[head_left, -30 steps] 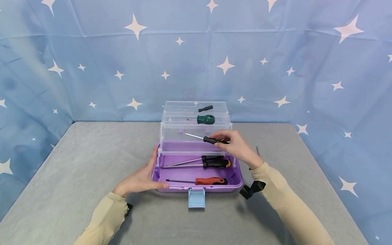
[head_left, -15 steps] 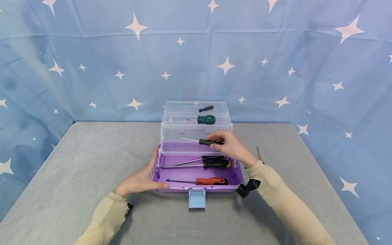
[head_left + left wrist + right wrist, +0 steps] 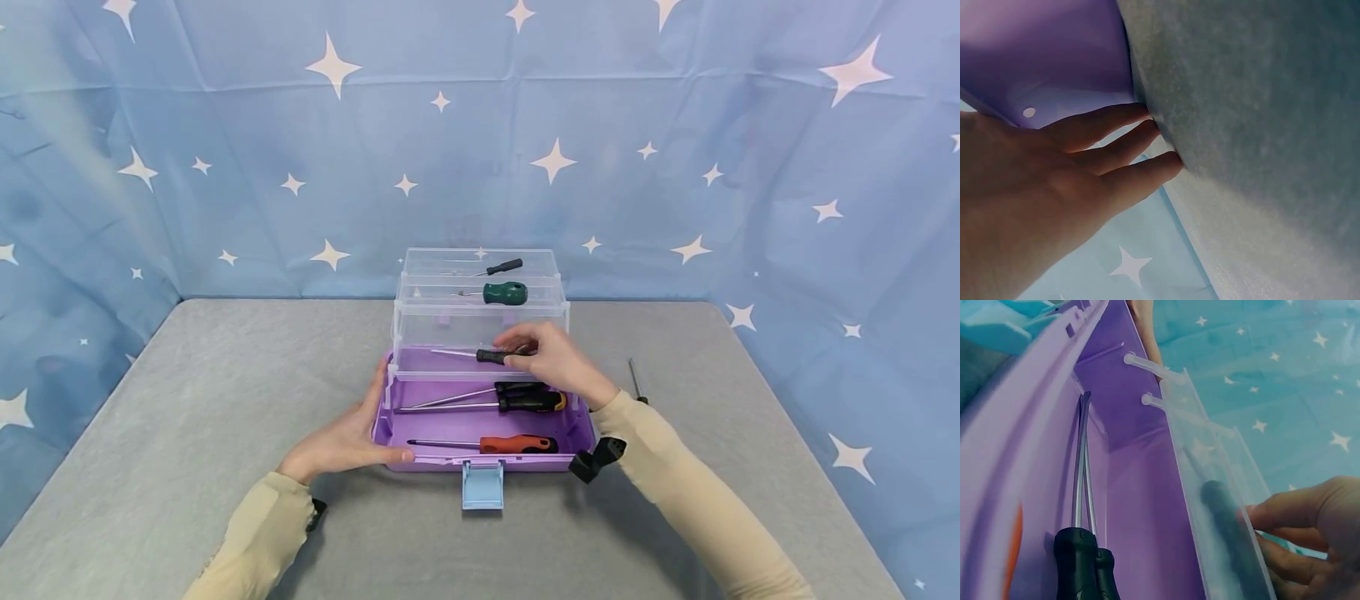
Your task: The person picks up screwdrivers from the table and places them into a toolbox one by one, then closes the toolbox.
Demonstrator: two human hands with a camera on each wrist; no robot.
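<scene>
A purple toolbox [image 3: 450, 462] with clear stepped trays stands raised on the table. My left hand [image 3: 341, 442] braces its left side, thumb at the front rim; the left wrist view shows straight fingers [image 3: 1141, 178] along the wall, tips at the table. My right hand [image 3: 555, 358] pinches a black-handled screwdriver [image 3: 487, 356] down in the lowest clear tray [image 3: 416, 375], its shaft pointing left. Through the cloudy tray wall the right wrist view shows that handle [image 3: 1225, 519], with the thumb and fingers close beside it.
Two black-handled screwdrivers [image 3: 525, 402] and an orange one [image 3: 517, 444] lie in the box bottom. Higher trays hold a green screwdriver [image 3: 506, 292] and a small black one [image 3: 504, 267]. Another screwdriver [image 3: 636, 379] lies right of the box. A blue latch [image 3: 482, 487] hangs in front.
My right hand has moved left and down with the screwdriver, from above the lowest tray into it. The left hand has stayed in place on the toolbox.
</scene>
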